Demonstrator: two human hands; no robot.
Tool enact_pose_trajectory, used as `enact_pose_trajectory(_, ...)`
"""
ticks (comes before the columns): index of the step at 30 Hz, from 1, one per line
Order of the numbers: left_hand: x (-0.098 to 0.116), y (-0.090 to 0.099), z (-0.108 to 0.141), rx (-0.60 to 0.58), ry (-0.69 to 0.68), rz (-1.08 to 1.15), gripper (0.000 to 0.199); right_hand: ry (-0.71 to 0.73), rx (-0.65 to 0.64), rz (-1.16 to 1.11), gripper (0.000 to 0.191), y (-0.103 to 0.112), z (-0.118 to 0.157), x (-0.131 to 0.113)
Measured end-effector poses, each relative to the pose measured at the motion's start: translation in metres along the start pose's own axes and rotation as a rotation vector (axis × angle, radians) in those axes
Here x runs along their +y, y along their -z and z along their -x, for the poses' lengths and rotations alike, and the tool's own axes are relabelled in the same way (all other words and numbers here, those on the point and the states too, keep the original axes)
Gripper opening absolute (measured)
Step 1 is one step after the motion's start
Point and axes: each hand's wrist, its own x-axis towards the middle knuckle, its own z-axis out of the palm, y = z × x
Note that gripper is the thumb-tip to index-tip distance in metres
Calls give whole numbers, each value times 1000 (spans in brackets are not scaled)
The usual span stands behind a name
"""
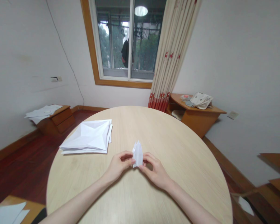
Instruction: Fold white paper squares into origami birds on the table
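A small folded piece of white paper (137, 154), pointed at the top, stands upright between my two hands above the middle of the round table (172, 137). My left hand (120, 164) pinches its left edge between thumb and fingers. On the other side, my right hand (154, 169) grips the lower right edge, thumb near the bottom corner. The fingertips behind the paper are partly hidden. To the left lies a stack of creased white paper sheets (87, 137), apart from both hands.
A small drawer cabinet (64, 119) with papers on top stands at the back left. Behind the table to the right is a wooden corner stand (196, 115) holding a pale bag (202, 100). More white sheets (8, 214) lie at the lower left. A curtain (170, 56) hangs beside the window.
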Motion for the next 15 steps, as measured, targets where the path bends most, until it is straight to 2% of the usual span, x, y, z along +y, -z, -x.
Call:
enact_pose_trajectory(7, -1, 1, 0, 29, -26, 67, 60, -34, -3, -48, 18, 2, -3, 0)
enact_pose_trajectory(11, -3, 1, -1, 23, -17, 35, 47, -103, 6, -158, 22, -1, -2, 0)
enact_pose_trajectory(15, -3, 2, -1, 13, -2, 2, 43, -202, 1, -282, 32, -4, 0, 2)
